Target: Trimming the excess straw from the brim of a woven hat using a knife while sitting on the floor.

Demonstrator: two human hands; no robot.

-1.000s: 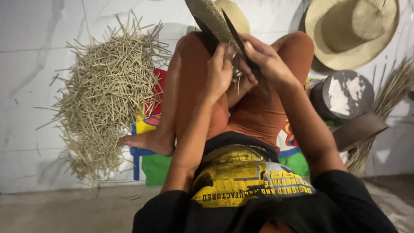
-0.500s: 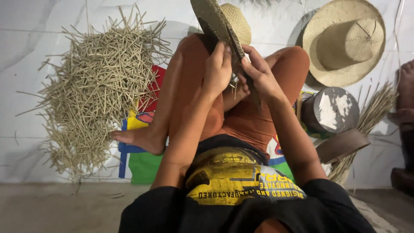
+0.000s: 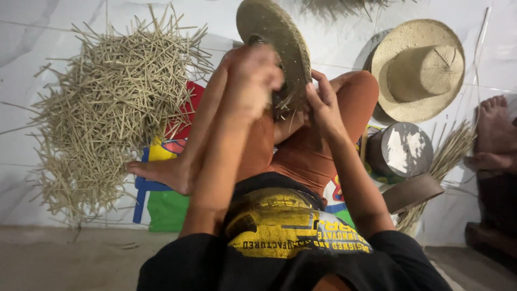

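I sit cross-legged on the floor with a round woven straw piece [image 3: 272, 35] held upright over my knees. My left hand [image 3: 252, 81] is raised and blurred, closed against the near face of the piece, with a small metal bit showing above it. At the piece's lower edge, my right hand [image 3: 322, 102] grips where loose straw ends stick out. Both hands are on the woven piece.
A big heap of cut straw strips [image 3: 107, 108] lies left. A finished straw hat [image 3: 420, 70] lies at the right, with a dark round block [image 3: 401, 151] and a straw bundle [image 3: 441, 161] below it. Another person's bare foot [image 3: 493, 129] is at the far right. A colourful mat [image 3: 161, 188] lies under me.
My left hand has lifted higher along the woven piece and blurs with motion. The view has shifted, and a bare foot at the right edge has come into sight.
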